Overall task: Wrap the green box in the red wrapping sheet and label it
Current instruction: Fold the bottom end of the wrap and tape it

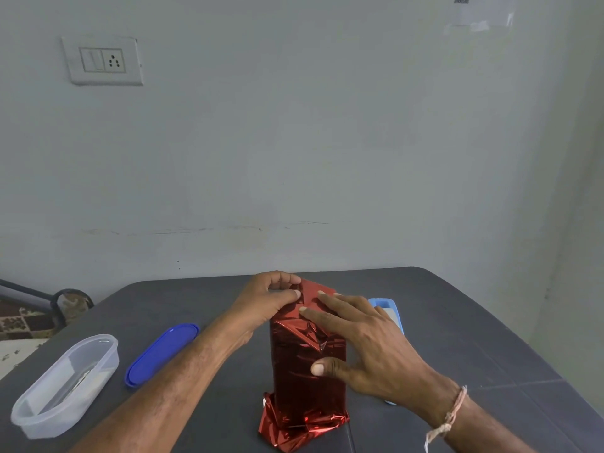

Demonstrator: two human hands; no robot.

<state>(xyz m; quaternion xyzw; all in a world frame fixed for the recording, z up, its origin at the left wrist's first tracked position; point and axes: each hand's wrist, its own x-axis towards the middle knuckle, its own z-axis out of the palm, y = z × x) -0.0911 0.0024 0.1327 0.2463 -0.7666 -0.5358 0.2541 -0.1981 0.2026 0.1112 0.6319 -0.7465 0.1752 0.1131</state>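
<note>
The box stands upright on the dark table (457, 322), fully covered by the shiny red wrapping sheet (304, 393); no green shows. Loose red foil bunches at its base. My left hand (271, 302) pinches a folded flap of the sheet at the box's top left corner. My right hand (362, 341) lies over the top and right side, fingers straight and pressing the folded foil down, thumb against the front face.
A clear oval plastic container (65, 384) sits at the front left, with its blue lid (163, 353) lying beside it. A light blue tray-like object (387, 310) lies behind my right hand. The wall stands close behind the table.
</note>
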